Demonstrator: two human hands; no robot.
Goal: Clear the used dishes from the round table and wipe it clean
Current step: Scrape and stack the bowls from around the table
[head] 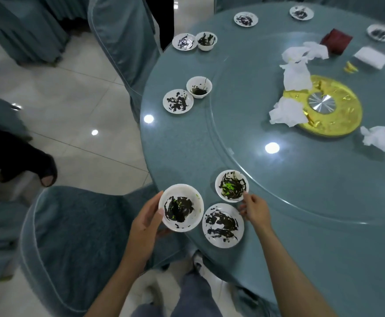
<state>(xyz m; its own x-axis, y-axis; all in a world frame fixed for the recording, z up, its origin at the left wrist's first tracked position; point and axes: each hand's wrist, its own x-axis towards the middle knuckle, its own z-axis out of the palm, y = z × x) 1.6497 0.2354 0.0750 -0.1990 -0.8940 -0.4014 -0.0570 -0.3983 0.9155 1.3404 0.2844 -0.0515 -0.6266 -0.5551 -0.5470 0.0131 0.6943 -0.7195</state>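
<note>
Grip of L hand (pixel 147 219) is wrapping round a white bowl (pixel 181 208) smeared w/ dark & green residue: thumb is lying on the rim, fingers are curling underneath, and the bowl is sitting at the near edge of the round teal bench (pixel 278 191), partly past it. R hand (pixel 254 210) is reaching in just beside. Its fingertips (pixel 246 196) are touching the rim of a second bowl (pixel 232 186), also dirty, w/ the other fingers bending close to a smeared plate (pixel 223 225). Can't tell whether this grip is pinching either dish or only touching. Second bowl & smeared plate are sitting on the bench, just beside each other. Further along the left edge a plate-and-bowl pair (pixel 178 101) is standing, then another pair (pixel 184 41); far plates (pixel 245 19), three of them & dirty, are lining the far rim. Mid-bench, crumpled tissues (pixel 287 112) are lying on & round a gold disc (pixel 337 115). A covered chair (pixel 72 236) is standing at lower left, beside the L arm.
</note>
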